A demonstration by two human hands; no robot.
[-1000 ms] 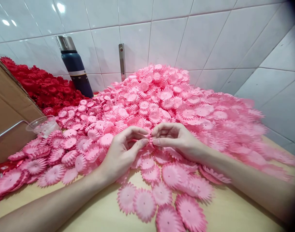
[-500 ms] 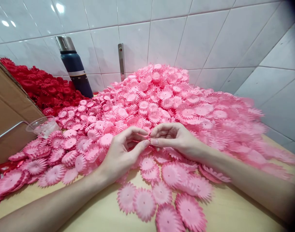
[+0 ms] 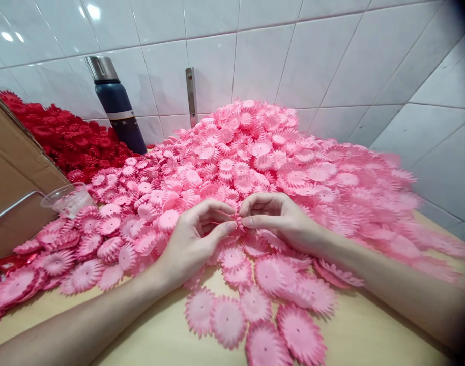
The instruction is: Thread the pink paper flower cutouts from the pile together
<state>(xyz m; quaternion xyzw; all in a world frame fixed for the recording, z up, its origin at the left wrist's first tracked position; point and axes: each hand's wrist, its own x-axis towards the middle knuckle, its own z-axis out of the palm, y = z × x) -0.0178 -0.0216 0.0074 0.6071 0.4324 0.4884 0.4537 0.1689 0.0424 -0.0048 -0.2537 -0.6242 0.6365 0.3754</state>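
While our left hand (image 3: 192,239) and right hand (image 3: 288,222) pinch a small, mostly hidden, pink frilled piece (image 3: 238,219) between them above round, saw-edged pink discs (image 3: 228,321), uneven pulling could, we judge, tear it.

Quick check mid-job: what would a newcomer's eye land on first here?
Probably the big heap of pink, fringed-edge petal discs, spread across the middle in front of the white tiled wall. At its near side, the left hand and right hand nearly meet around a small bit of pink. At back left, a dark blue bottle contrasts with the red heap beside it.
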